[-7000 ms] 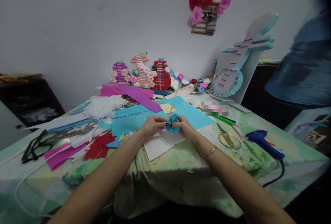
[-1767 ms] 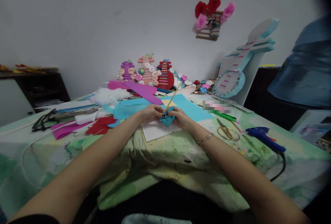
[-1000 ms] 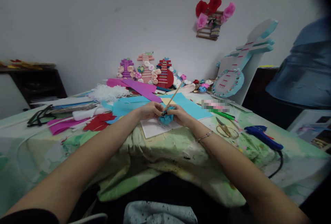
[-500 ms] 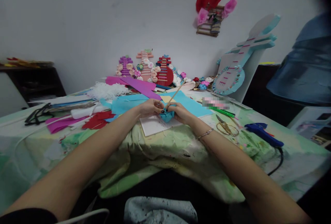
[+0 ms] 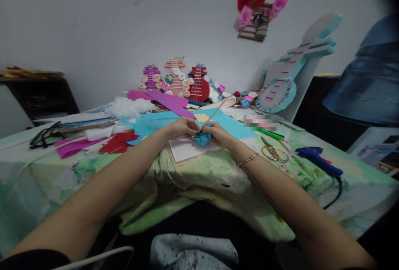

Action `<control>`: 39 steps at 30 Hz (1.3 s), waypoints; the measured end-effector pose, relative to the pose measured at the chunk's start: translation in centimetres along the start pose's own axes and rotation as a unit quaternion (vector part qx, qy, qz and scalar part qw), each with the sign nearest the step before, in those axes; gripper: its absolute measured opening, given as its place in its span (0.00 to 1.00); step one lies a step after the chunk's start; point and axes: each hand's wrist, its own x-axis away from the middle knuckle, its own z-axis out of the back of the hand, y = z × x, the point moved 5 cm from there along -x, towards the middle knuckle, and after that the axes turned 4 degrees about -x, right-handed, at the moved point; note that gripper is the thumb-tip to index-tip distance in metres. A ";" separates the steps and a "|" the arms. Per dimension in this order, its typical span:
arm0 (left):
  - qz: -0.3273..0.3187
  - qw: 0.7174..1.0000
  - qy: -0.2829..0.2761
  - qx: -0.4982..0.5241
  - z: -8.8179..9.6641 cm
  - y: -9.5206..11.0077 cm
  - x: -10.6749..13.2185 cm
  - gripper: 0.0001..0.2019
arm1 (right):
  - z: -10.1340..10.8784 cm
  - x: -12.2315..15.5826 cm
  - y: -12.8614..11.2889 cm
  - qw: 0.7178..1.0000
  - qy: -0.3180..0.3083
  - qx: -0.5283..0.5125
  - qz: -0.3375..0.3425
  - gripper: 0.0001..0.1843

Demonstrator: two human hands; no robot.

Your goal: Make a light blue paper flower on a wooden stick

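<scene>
Above a worktop [image 5: 364,189] draped in green-and-white cloth [image 5: 202,184], a bare left hand [image 5: 183,127] and right hand [image 5: 220,135] pinch a crumpled, bright-blue bunch of what looks like crepe paper [image 5: 203,140] in a close fingertip grip. The bunch sits between them, over a flat white rectangular board [image 5: 183,152]; whether the two touch cannot be told. A slim, straight tan wooden stick [image 5: 217,111] slants up from its top. The paper is likely feather-light, soft and easily torn, the stick stiff but snappable. The surest hold appears to be where stick meets gathered paper, pressed gently, outer folds left uncrushed.
</scene>
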 end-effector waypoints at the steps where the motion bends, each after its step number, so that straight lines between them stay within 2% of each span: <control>1: -0.003 1.000 0.000 -0.007 0.0 0.0 0.0 0.13 | 0.0 0.0 0.1 1.000 -0.001 0.002 -0.001 0.04; 39: -0.009 0.999 -0.031 0.003 -0.2 -0.1 -0.1 0.11 | 0.0 -0.4 0.4 0.998 -0.037 0.032 0.027 0.03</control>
